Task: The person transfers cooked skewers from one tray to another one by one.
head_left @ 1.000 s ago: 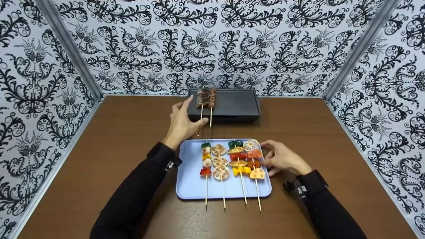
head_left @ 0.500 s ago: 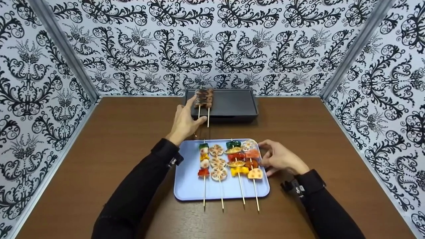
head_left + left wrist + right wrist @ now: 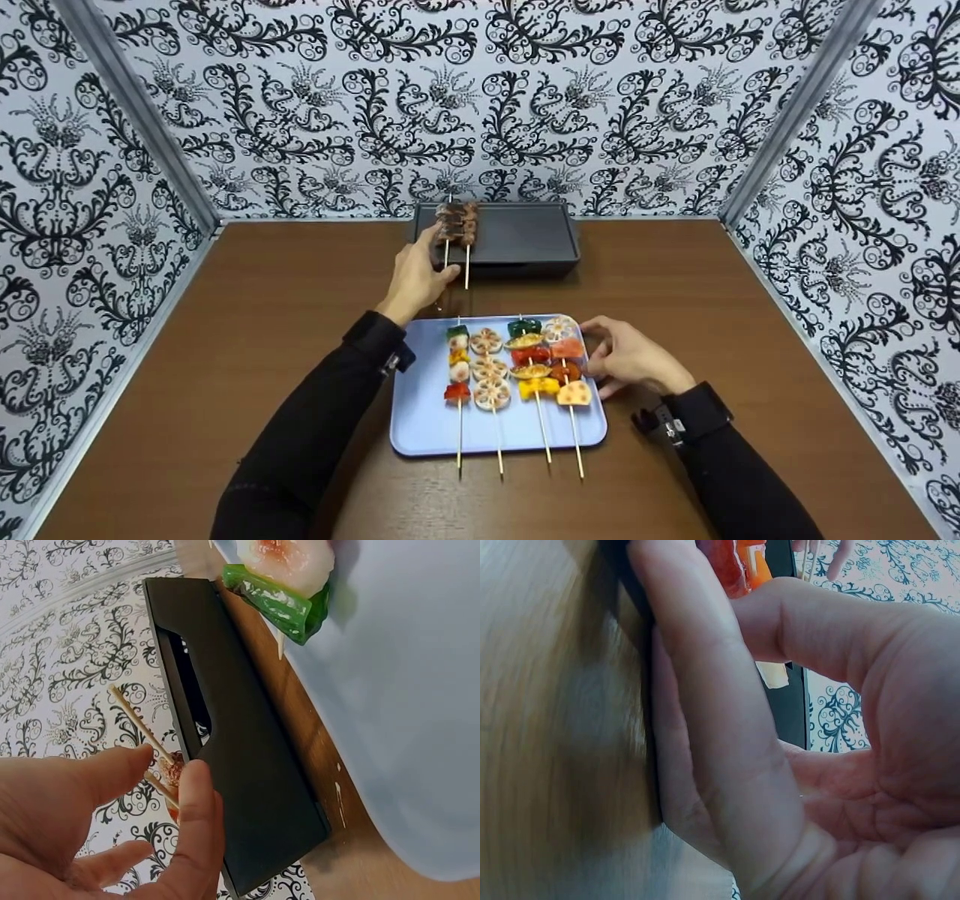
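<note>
My left hand [image 3: 414, 277] is at the left front of the black grill [image 3: 525, 232], where two brown meat skewers [image 3: 469, 225] lie side by side. Its index finger reaches the left skewer's meat, and the thumb overlaps that stick's lower end. In the left wrist view, a gap shows between thumb and index finger [image 3: 193, 802], with the two sticks [image 3: 135, 714] beside them. My right hand [image 3: 634, 356] holds the right rim of the light-blue tray [image 3: 420, 420], fingers bent around the edge. Several skewers lie on the tray, including one of lotus root slices [image 3: 491, 394].
The tray stands on a brown wooden table [image 3: 285, 285], in front of the grill. Stick ends [image 3: 460, 469] jut past its front rim. Patterned walls [image 3: 397, 97] enclose the table at the back and sides.
My left hand has moved a little forward, its index finger now at the left skewer's meat. The right hand has stayed on the tray rim. The view has shifted slightly.
</note>
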`<state>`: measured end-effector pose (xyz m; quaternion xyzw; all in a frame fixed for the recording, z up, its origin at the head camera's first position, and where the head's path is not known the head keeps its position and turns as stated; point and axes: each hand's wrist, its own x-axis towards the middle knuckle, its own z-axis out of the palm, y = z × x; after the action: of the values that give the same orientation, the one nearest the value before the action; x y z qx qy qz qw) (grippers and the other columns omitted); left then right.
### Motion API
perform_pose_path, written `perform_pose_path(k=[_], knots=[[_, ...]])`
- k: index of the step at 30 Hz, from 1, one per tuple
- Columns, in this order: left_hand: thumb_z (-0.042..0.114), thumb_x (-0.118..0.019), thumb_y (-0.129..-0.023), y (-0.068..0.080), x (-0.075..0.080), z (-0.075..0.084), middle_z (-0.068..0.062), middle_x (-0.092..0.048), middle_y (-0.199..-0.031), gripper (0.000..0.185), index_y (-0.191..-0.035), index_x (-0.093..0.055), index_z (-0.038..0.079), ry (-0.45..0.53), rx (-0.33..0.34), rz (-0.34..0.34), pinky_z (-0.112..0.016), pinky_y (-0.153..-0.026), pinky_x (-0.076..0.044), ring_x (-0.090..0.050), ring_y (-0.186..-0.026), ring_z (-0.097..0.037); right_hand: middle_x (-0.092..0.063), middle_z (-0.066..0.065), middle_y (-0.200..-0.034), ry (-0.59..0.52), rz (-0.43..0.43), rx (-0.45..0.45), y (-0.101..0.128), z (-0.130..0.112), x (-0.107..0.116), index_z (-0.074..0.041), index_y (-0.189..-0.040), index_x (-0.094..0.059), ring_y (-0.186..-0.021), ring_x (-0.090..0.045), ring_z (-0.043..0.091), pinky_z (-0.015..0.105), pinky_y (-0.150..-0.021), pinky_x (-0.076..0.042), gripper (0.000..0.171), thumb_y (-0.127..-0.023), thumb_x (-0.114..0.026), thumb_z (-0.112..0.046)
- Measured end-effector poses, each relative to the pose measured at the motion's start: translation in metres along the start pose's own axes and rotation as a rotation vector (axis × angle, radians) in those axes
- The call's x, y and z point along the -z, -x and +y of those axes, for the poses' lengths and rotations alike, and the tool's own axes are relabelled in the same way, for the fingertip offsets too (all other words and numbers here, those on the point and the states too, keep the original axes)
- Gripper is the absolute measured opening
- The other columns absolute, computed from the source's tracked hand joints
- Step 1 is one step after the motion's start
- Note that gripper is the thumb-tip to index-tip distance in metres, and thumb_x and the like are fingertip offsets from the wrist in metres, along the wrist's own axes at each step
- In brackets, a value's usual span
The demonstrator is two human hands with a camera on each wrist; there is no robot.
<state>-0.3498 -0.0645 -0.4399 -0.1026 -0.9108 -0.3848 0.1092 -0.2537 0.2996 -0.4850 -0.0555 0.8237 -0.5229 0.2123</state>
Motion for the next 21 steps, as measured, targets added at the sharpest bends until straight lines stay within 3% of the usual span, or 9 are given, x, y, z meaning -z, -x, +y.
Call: perform_pose_path(k=[2,5,8,11,21], knots=[[0.015,-0.081,-0.094,-0.0003,-0.0004,0.0001,-0.018,-0.067,-0.100,0.079,-0.161,-0.040,0.008,0.019,0.012,-0.002,-0.041,-0.084,-0.056,-0.063,-0.086,-0.027,-0.062,0.027,-0.099,0.004,0.002,-0.002,0.0000,-0.0004,-0.0001,-0.006,-0.152,-0.043,-0.075,-0.069,0.034,0.051,-0.060,-0.067,0.071,-0.088,-0.071,0.009],[0.010,-0.079,-0.094,-0.0010,-0.0012,0.0007,-0.014,-0.065,-0.094,0.072,-0.157,-0.044,0.007,0.083,0.042,-0.011,-0.034,-0.073,-0.063,-0.070,-0.074,-0.023,-0.062,0.027,-0.099,0.015,0.009,-0.006,-0.0003,-0.0011,-0.0003,-0.005,-0.152,-0.042,-0.075,-0.069,0.033,0.050,-0.060,-0.067,0.072,-0.089,-0.070,0.010],[0.006,-0.077,-0.095,-0.0017,-0.0016,0.0014,-0.012,-0.066,-0.092,0.064,-0.153,-0.050,0.005,0.168,0.080,-0.018,-0.028,-0.061,-0.064,-0.075,-0.071,-0.028,-0.063,0.027,-0.098,0.027,0.015,-0.009,0.0006,-0.0031,-0.0012,-0.004,-0.153,-0.041,-0.075,-0.069,0.033,0.049,-0.060,-0.067,0.071,-0.089,-0.068,0.012],[0.003,-0.075,-0.095,-0.0028,-0.0023,0.0007,-0.013,-0.070,-0.090,0.055,-0.146,-0.055,0.001,0.201,0.095,-0.010,-0.025,-0.058,-0.064,-0.076,-0.073,-0.030,-0.063,0.027,-0.098,0.029,0.019,-0.010,-0.0003,-0.0021,-0.0014,-0.004,-0.153,-0.041,-0.075,-0.069,0.032,0.049,-0.060,-0.067,0.072,-0.088,-0.067,0.013],[0.006,-0.076,-0.095,-0.0042,0.0012,-0.0021,-0.008,-0.075,-0.088,0.035,-0.128,-0.068,-0.001,0.161,0.132,-0.003,-0.024,-0.053,-0.060,-0.076,-0.069,-0.023,-0.063,0.027,-0.099,0.005,-0.001,-0.001,0.0001,-0.0024,-0.0013,-0.004,-0.151,-0.042,-0.073,-0.070,0.033,0.050,-0.061,-0.067,0.073,-0.086,-0.072,0.011]])
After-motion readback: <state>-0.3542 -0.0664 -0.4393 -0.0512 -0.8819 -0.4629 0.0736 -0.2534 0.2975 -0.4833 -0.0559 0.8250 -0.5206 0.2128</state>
